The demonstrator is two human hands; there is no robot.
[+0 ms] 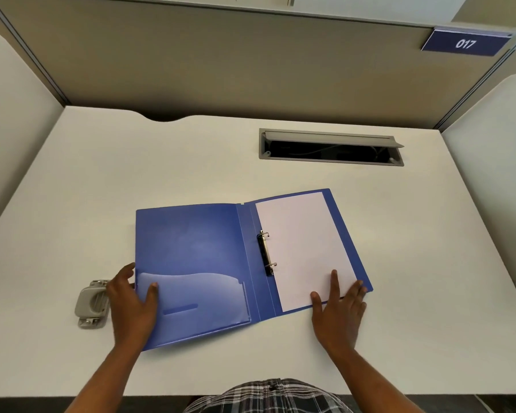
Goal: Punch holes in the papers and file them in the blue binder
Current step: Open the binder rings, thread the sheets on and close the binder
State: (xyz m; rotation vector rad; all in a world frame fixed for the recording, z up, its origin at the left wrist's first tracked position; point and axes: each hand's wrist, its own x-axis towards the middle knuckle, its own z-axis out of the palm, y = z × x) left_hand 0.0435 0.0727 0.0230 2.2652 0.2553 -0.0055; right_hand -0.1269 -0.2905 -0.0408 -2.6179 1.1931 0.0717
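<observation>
Both forearms reach forward, well apart. The left hand (131, 305) curls at an edge, thumb on top; the right hand (338, 308) lies palm down, fingers straight and spread.

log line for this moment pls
blue binder open flat | paper on rings | left hand grips cover | right hand flat on paper | hole punch idle
</observation>
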